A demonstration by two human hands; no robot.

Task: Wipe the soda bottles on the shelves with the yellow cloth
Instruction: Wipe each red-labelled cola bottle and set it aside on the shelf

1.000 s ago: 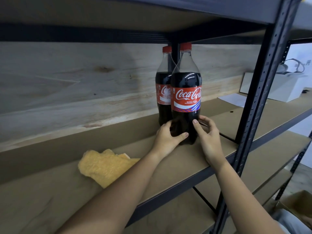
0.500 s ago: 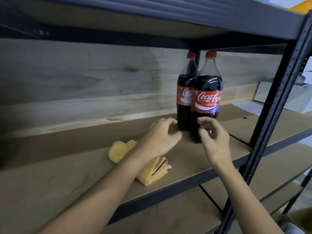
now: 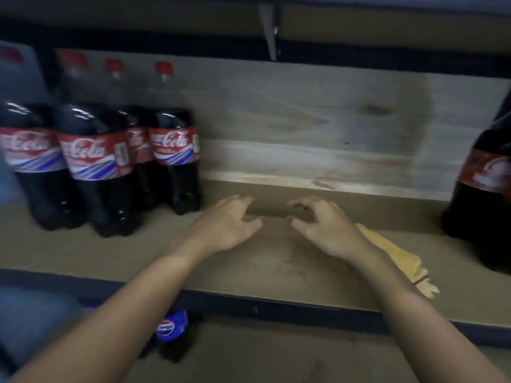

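Note:
Several cola bottles (image 3: 174, 158) with red caps and red labels stand in a group at the left of the shelf board (image 3: 265, 261). One more cola bottle (image 3: 484, 194) stands at the right edge of the view. My left hand (image 3: 226, 228) and my right hand (image 3: 323, 230) hover over the bare middle of the shelf, fingers curled and apart, holding nothing. The yellow cloth (image 3: 398, 261) lies on the shelf just right of my right wrist, partly hidden by it. The picture is blurred.
A pale wooden back panel (image 3: 318, 139) closes the shelf behind. The dark metal front rail (image 3: 276, 308) runs below my arms. A blue-labelled bottle (image 3: 171, 327) stands on the lower shelf. The shelf above hangs low overhead.
The view has swung left. Both hands have let go of the two cola bottles and moved left over the bare shelf. The cloth now lies to the right of my hands.

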